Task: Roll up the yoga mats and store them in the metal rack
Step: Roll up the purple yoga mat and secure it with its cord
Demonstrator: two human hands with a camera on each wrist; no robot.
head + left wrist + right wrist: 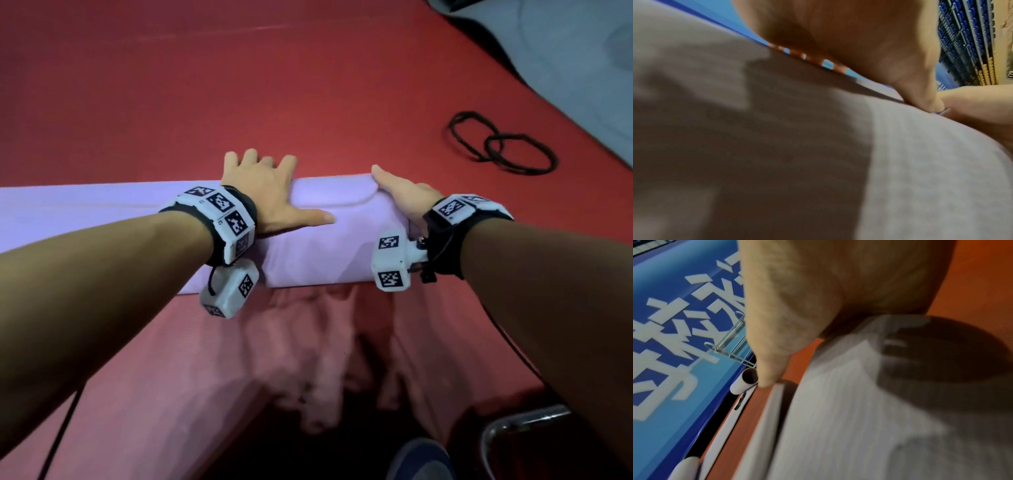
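Observation:
A lavender yoga mat (308, 246) lies rolled up across the red floor (308, 85), and its left part runs out of the head view. Its loose end forms a flap on top of the roll. My left hand (267, 185) rests flat on the roll, fingers spread over the far side and thumb pointing right. My right hand (400, 195) presses on the roll's right end with the thumb stretched along the top; its other fingers are hidden. The wrist views show the mat (920, 178) (838, 418) close under each palm. A wire metal rack (731, 340) stands far off.
Two black elastic loops (500, 147) lie on the red floor to the right of the roll. A chrome tube (513, 421) and a shoe (421, 459) sit at the near edge. Another rolled pale mat (745, 382) lies by the rack, before a blue banner (674, 386).

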